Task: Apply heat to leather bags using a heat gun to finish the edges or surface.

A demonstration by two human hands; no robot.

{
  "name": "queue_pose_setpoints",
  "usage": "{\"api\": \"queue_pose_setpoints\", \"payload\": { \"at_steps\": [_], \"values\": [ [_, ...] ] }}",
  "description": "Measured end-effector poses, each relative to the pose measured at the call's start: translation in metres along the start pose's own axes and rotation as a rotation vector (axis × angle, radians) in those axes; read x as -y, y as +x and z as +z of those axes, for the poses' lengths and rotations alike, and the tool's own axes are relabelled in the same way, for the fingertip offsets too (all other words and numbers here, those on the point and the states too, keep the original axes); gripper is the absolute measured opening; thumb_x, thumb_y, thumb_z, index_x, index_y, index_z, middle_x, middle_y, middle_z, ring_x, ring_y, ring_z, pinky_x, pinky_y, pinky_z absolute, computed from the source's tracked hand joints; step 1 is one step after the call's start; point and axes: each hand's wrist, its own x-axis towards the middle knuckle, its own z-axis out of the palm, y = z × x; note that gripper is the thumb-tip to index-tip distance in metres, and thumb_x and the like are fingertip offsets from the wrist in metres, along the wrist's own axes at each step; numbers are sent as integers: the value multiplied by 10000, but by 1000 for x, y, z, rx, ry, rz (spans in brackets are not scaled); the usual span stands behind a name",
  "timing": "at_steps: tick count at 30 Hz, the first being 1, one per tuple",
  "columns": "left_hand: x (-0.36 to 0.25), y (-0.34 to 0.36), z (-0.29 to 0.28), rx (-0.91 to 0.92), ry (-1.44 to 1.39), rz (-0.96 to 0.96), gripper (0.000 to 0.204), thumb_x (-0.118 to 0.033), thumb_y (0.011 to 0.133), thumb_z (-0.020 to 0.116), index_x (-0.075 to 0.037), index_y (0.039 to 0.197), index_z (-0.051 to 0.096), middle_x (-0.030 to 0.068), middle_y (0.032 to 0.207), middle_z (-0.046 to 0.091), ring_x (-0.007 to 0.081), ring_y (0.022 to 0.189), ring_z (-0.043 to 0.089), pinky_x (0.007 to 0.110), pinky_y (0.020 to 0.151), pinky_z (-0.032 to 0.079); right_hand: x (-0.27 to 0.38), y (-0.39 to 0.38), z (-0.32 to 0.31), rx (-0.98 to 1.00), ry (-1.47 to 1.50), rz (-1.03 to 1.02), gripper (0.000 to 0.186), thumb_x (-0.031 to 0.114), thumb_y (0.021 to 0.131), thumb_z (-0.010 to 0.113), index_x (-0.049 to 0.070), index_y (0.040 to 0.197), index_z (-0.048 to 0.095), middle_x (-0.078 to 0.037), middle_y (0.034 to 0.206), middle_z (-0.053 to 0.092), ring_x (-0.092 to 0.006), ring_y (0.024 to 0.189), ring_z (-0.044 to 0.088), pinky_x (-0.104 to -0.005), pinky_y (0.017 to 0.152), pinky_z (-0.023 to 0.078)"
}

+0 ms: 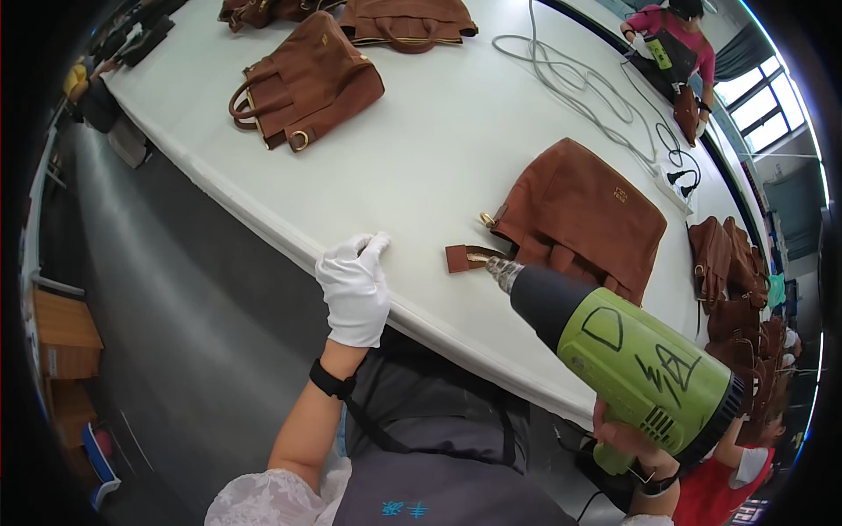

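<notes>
— At the table edge, what are the hands doing?
— Left hand (355, 294), in a white glove, rests flat and open on the white table (421, 149). Right hand (627, 438) grips a green heat gun (614, 351).
— And its nozzle?
— Right at a small leather tab (460, 258) beside the brown handbag (583, 219). More handbags (307, 83) lie farther off, near a grey cable (570, 83).

Bright, even daylight enters from the windows (761, 105) at right; the counter (421, 140) glares white, its edges bending toward the dark rim.
</notes>
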Motion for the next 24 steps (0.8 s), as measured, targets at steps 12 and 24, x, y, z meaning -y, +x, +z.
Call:
{"api": "queue_pose_setpoints", "payload": {
  "at_steps": [12, 24],
  "values": [
    [-28, 14, -25, 298, 6, -37, 337, -34, 740, 625, -20, 1075, 591, 162, 1041, 576, 309, 933, 544, 388, 824, 443, -16, -14, -14, 189, 160, -723, 595, 87, 654, 572, -128, 1165, 355, -142, 817, 464, -209, 515, 509, -277, 416, 488],
    [-205, 13, 88, 794, 290, 1113, 84, -122, 718, 544, -54, 762, 523, 95, 624, 552, 233, 613, 543, 349, 648, 423, -40, -85, -107, -374, 383, -1709, 768, 123, 751, 509, -132, 1349, 101, -121, 909, 424, -178, 623, 497, -288, 439, 494]
  ]
}}
